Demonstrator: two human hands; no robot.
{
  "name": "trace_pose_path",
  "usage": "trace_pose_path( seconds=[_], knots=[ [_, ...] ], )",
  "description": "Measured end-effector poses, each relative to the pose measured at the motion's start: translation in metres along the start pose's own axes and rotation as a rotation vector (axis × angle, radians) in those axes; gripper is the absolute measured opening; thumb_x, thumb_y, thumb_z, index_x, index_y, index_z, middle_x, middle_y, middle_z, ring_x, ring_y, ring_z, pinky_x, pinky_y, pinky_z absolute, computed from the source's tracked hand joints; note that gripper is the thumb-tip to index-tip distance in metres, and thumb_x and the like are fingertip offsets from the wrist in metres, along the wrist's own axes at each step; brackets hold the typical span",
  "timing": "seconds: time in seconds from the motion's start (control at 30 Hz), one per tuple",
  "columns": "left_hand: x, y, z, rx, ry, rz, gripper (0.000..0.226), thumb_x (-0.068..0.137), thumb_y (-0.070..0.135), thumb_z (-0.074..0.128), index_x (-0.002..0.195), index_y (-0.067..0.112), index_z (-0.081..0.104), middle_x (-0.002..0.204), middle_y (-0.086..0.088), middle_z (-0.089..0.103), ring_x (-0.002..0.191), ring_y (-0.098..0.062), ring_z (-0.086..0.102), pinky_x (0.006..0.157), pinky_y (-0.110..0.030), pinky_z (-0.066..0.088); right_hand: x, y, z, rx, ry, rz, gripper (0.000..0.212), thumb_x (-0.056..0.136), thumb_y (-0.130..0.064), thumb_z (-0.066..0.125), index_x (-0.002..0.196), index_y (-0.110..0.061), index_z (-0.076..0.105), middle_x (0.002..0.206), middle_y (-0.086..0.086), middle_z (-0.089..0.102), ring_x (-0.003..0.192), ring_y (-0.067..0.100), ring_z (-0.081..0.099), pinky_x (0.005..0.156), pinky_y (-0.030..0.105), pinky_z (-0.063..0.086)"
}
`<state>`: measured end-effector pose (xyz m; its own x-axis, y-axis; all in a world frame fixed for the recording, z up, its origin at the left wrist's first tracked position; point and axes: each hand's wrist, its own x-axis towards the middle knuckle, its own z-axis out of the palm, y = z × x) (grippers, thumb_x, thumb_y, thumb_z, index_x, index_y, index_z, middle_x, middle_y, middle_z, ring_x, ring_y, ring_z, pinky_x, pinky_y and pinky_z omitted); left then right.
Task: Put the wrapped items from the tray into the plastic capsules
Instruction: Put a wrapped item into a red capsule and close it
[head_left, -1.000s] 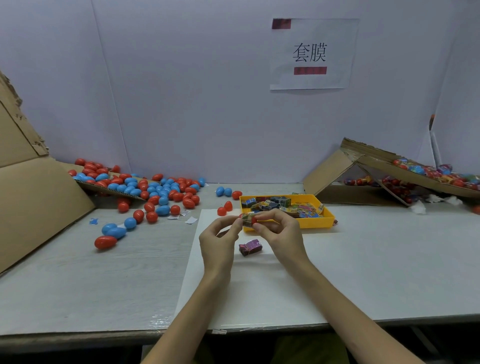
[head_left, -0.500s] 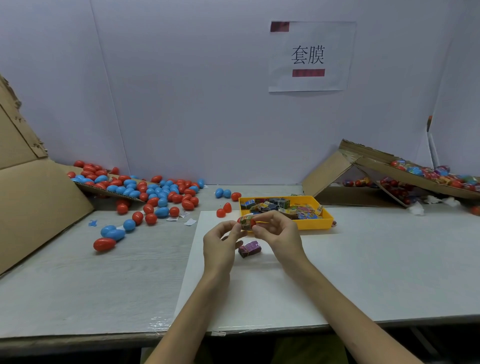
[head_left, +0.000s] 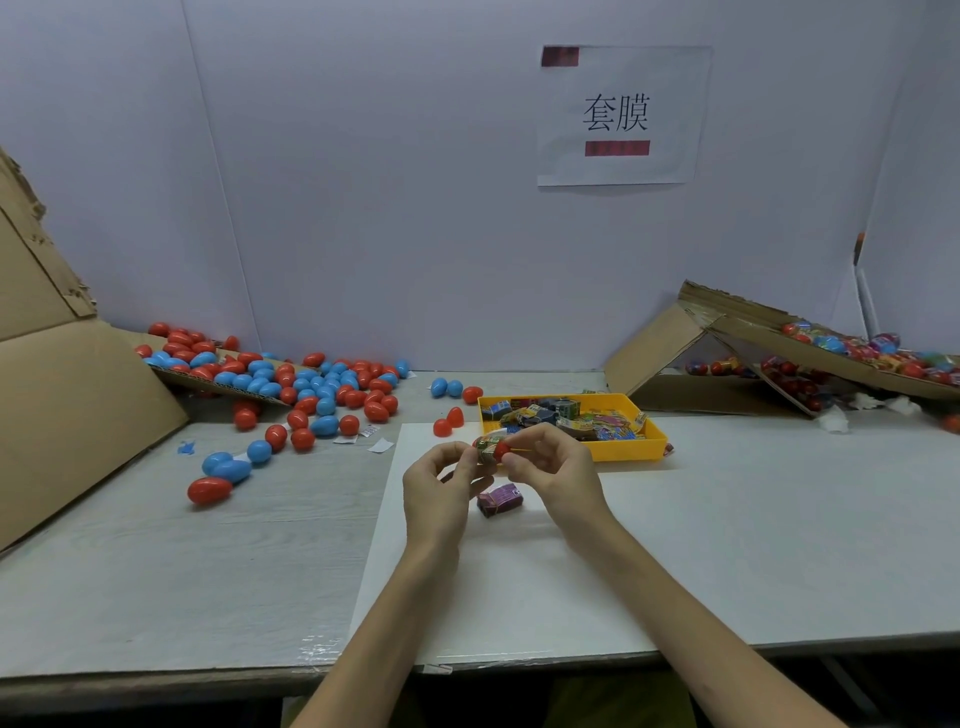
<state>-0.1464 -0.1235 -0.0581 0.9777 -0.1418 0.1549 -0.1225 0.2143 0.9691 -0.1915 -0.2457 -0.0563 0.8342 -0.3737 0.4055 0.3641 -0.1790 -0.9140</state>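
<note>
Two hands are met just above the white sheet (head_left: 519, 571), in front of the yellow tray (head_left: 626, 451). A wrapped item (head_left: 485, 447) is pinched in the grip of the left hand (head_left: 441, 486), and a red capsule half (head_left: 502, 451) is pinched by the right hand (head_left: 553, 470) and pressed against it. The wrapper looks bulky, so it may get caught at the rim. If squeezed hard, the half may be popped loose and dropped onto the tabletop (head_left: 208, 571) beside the purple packet (head_left: 500, 500).
</note>
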Motion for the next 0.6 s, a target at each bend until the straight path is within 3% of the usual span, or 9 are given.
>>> trace_pose_path(
  seconds=[0.1, 0.23, 0.37, 0.6],
  knots=[
    [-0.0014, 0.0028, -0.0036, -0.096, -0.019, -0.014, 0.004, 0.093, 0.014, 0.066, 0.095, 0.012, 0.068, 0.098, -0.012, 0.073, 0.08, -0.019, 0.075, 0.064, -0.021, 0.058, 0.0002, -0.0004, -0.0011, 0.04, 0.01, 0.008, 0.016, 0.086, -0.001, 0.071, 0.091, -0.016, 0.068, 0.088, -0.007, 0.075, 0.088, 0.012, 0.072, 0.07, 0.023, 0.057],
    [-0.0027, 0.0054, -0.0056, -0.197, -0.141, -0.061, 0.022, 0.093, 0.016, 0.064, 0.114, 0.021, 0.065, 0.108, -0.007, 0.073, 0.097, -0.022, 0.073, 0.075, -0.027, 0.06, 0.0001, -0.0015, -0.0016, 0.066, 0.015, 0.02, 0.013, 0.087, -0.003, 0.07, 0.093, -0.015, 0.068, 0.091, -0.003, 0.075, 0.091, 0.016, 0.072, 0.073, 0.027, 0.059],
    [-0.0034, 0.006, -0.0048, -0.223, -0.147, -0.057, 0.02, 0.091, 0.016, 0.065, 0.11, 0.024, 0.07, 0.105, -0.005, 0.076, 0.095, -0.018, 0.073, 0.073, -0.022, 0.059, 0.0002, -0.002, -0.0014, 0.049, 0.032, 0.021, 0.013, 0.086, -0.005, 0.071, 0.092, -0.017, 0.069, 0.094, 0.001, 0.074, 0.092, 0.018, 0.072, 0.078, 0.03, 0.06],
    [-0.0003, 0.0011, -0.005, -0.174, -0.126, -0.035, 0.021, 0.09, 0.018, 0.068, 0.11, 0.02, 0.071, 0.101, -0.002, 0.076, 0.095, -0.02, 0.073, 0.073, -0.024, 0.058, -0.0008, -0.0009, -0.0007, 0.034, 0.02, 0.01, 0.011, 0.089, -0.004, 0.068, 0.094, -0.015, 0.067, 0.094, 0.001, 0.073, 0.091, 0.016, 0.071, 0.073, 0.025, 0.058]
  ],
)
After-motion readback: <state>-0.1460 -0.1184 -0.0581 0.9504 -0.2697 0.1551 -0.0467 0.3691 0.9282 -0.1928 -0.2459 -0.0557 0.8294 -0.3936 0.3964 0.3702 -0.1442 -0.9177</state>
